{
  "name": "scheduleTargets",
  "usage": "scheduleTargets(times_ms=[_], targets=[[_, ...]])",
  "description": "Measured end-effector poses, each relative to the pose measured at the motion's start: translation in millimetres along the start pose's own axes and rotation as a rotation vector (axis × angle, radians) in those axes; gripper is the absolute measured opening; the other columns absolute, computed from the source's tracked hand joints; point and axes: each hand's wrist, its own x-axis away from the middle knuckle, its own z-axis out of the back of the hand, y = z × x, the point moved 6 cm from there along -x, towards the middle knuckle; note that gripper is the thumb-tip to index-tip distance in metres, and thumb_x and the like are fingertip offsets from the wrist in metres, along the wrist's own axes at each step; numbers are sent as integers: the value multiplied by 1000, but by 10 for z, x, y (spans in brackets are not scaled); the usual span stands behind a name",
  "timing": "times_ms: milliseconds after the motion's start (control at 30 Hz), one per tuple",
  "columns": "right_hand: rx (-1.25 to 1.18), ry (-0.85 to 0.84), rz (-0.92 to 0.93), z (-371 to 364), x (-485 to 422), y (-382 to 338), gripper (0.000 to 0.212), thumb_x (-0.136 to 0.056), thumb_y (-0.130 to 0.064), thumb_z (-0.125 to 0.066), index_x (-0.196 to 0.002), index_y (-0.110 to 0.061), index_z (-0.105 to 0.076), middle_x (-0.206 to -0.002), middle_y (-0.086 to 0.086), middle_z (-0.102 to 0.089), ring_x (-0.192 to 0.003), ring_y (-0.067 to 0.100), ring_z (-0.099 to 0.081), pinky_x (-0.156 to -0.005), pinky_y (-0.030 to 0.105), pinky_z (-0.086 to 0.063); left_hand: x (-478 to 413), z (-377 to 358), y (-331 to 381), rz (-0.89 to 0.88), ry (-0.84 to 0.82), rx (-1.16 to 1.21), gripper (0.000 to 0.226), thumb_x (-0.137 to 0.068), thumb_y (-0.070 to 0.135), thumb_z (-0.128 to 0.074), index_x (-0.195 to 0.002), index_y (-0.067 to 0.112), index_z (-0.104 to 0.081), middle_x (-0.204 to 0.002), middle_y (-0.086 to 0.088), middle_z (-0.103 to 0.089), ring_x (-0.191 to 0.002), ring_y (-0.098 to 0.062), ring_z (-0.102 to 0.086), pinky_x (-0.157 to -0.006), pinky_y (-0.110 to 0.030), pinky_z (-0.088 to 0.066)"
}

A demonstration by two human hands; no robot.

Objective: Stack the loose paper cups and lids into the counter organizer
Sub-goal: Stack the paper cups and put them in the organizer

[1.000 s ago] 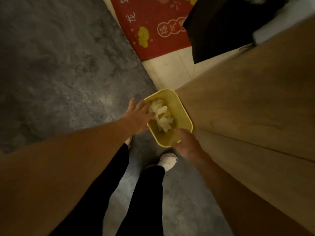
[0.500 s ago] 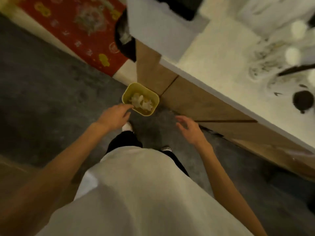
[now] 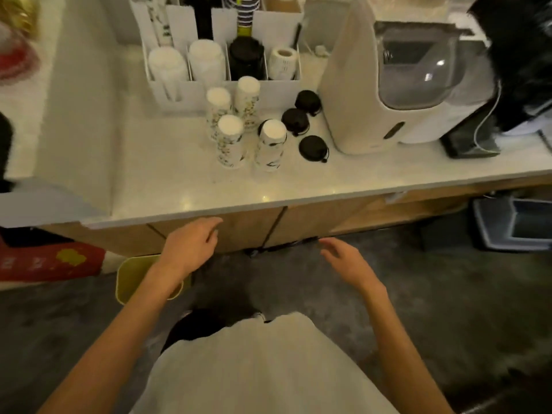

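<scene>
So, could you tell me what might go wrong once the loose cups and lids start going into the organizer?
1. The four upside-down paper cups stand tightly clustered; grabbing one may topple its neighbours.
2. The three black lids lie close beside the white machine, so a reaching hand could bump it.
3. The organizer compartments already look full, so additions may fit poorly.

White shirt point(image 3: 263, 369), black trousers point(image 3: 191, 327), bare forearms.
</scene>
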Motion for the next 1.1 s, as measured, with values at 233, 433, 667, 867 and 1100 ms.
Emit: scheduleTargets(times_ms=[233, 433, 667, 867, 1100], targets=[[-78, 40, 1, 284, -487, -164, 37, -97, -24, -55, -133, -20, -55, -128, 3, -62, -115, 16, -58, -96, 27, -45, -544, 66, 230, -13, 71, 64, 35, -99, 26, -45, -132, 29, -53, -128, 2, -63, -112, -19, -60, -91, -37, -52], [-298, 105, 163, 472, -848, -1142, 22, -93, -28, -61, -115, -30, -66, -99, -7, -70, -86, 7, -65, -77, 21, -55, -1116, 140, -440, 129, 118, 160, 34, -98, 30, -50, -132, 28, -53, -128, 2, -63, -111, -18, -60, -90, -36, -49], [83, 182, 434, 472, -1631, -2659, 49, -85, -35, -69, -131, -27, -55, -125, -4, -56, -105, 14, -54, -88, 26, -42, -1847, 82, -724, 191, 82, 350, 59, -91, 34, -64, -144, 21, -39, -144, -8, -47, -129, -25, -44, -103, -33, -37], [444, 67, 387, 78, -2135, -2919, 70, -82, -40, -70, -143, -28, -38, -144, 5, -41, -129, 32, -32, -107, 40, -32, -2168, -47, -732, 206, 4, 318, 74, -82, 38, -72, -144, 21, -36, -144, -12, -41, -130, -31, -37, -107, -40, -35], [378, -24, 600, -25, -2256, -3065, 58, -79, -28, -73, -132, -31, -49, -139, -4, -48, -128, 22, -35, -101, 25, -19, -2371, -60, -915, 230, 5, 318, 90, -68, 48, -79, -141, 23, -33, -139, -7, -32, -125, -26, -32, -104, -39, -37]])
